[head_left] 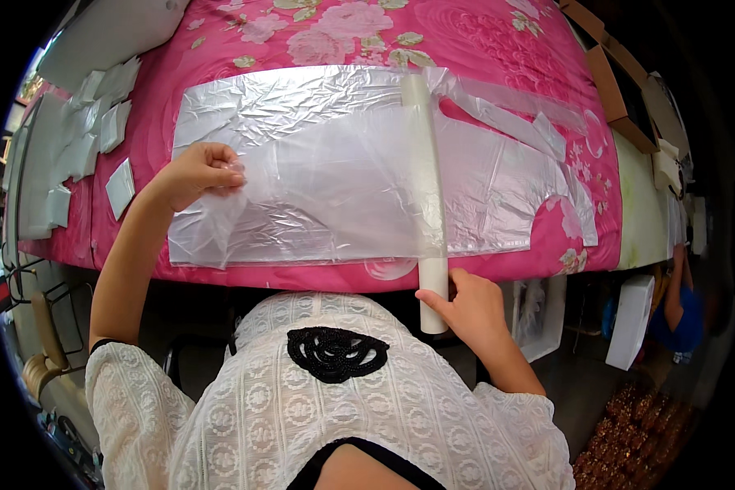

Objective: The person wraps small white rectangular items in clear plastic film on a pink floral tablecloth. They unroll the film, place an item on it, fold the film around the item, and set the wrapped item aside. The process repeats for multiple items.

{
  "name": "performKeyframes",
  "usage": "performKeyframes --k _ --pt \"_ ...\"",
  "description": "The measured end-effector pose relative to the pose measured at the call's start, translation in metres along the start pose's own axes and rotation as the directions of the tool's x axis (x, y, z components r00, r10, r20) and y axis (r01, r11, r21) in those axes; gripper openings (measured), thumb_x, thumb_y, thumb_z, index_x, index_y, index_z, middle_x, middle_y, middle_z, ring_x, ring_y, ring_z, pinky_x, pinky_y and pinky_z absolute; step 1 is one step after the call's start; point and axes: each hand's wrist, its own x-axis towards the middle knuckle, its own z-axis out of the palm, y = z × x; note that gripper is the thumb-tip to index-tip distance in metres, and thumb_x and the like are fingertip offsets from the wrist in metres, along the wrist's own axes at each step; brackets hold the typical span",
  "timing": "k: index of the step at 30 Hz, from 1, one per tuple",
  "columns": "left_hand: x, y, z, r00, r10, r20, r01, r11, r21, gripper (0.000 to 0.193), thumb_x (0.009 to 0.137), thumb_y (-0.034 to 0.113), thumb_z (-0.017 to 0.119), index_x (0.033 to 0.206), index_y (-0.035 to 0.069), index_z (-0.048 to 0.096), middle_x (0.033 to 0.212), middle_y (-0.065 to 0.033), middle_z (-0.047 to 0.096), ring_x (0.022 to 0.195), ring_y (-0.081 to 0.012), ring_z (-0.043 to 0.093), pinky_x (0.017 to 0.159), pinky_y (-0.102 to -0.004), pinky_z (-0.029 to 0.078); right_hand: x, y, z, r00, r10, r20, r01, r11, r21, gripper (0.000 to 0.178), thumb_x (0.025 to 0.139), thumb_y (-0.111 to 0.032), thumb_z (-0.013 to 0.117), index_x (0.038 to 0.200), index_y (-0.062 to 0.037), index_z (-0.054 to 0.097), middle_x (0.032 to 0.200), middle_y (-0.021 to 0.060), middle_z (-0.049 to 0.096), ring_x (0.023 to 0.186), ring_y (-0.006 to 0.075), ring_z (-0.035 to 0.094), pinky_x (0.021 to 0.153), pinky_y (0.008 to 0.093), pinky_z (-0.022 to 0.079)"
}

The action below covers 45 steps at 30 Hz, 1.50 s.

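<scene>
A sheet of clear plastic film (327,180) lies spread over a silvery foil sheet (286,102) on a table covered with a pink flowered cloth (465,41). My left hand (200,171) pinches the film's left end, bunching it up. A long white roll (425,188) lies across the film from back to front, its near end sticking out past the table edge. My right hand (469,306) grips that near end. More clear film strips (523,122) trail off to the right of the roll.
Several white square pads (98,122) lie along the table's left side. Brown cardboard boxes (621,82) stand at the back right. A white box (633,318) and another person in blue (682,314) are at the right below table level.
</scene>
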Motion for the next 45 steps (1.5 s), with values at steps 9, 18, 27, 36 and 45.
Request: performKeyframes --k 9,18,27,36,45 --pt "0.018 0.03 0.144 0.886 0.244 0.394 -0.134 0.949 -0.286 0.028 0.074 0.019 0.076 0.081 0.01 0.051 0.069 0.0035 0.052 0.058 -0.0044 0.049 0.049 -0.0196 0.038 0.06 -0.083 -0.02 0.866 -0.434 -0.25 0.5 0.762 0.411 0.032 0.075 -0.033 0.071 0.078 -0.0027 0.06 0.063 0.0081 0.057 0.053 0.0186 0.055 0.049 0.0326 0.041" --pt "0.016 -0.008 0.051 0.984 0.068 0.163 -0.021 0.962 -0.271 0.029 0.078 0.028 0.072 0.089 0.01 0.053 0.07 0.0055 0.05 0.057 -0.0029 0.044 0.05 -0.0172 0.032 0.082 0.044 -0.049 0.934 -0.291 -0.207 0.32 0.421 0.849 0.018 0.088 -0.018 0.06 0.078 -0.0035 0.061 0.067 -0.0022 0.057 0.06 0.0053 0.051 0.058 0.0201 0.043" --pt "0.009 -0.02 -0.025 0.971 0.121 -0.208 -0.033 0.923 0.383 0.03 0.073 0.008 0.068 0.1 0.001 0.058 0.087 -0.0019 0.057 0.071 -0.0079 0.054 0.062 -0.0211 0.045 0.055 0.287 -0.129 0.565 0.356 -0.745 -0.113 0.927 0.357 0.021 0.088 -0.021 0.059 0.09 -0.0008 0.061 0.075 0.0024 0.061 0.067 0.0107 0.055 0.064 0.0241 0.044" --pt "0.013 0.005 0.141 0.617 0.769 0.166 -0.503 0.223 0.835 0.052 0.078 0.002 0.061 0.126 0.002 0.043 0.132 -0.0143 0.043 0.123 -0.0331 0.039 0.102 -0.0395 0.034 0.006 0.014 -0.017 1.0 0.015 0.021 -0.021 0.946 0.323 0.053 0.068 -0.048 0.072 0.086 0.0018 0.063 0.071 0.0136 0.066 0.067 0.0254 0.066 0.063 0.0339 0.051" --pt "0.066 -0.033 0.213 0.686 0.705 0.18 -0.443 0.208 0.872 0.061 0.083 0.015 0.046 0.134 -0.011 0.025 0.143 -0.0254 0.022 0.135 -0.0372 0.018 0.111 -0.046 0.013 0.014 0.009 0.002 0.974 -0.098 0.205 0.016 0.93 0.366 0.049 0.075 -0.044 0.066 0.083 0.0042 0.064 0.07 0.017 0.064 0.065 0.0285 0.064 0.061 0.0355 0.049"
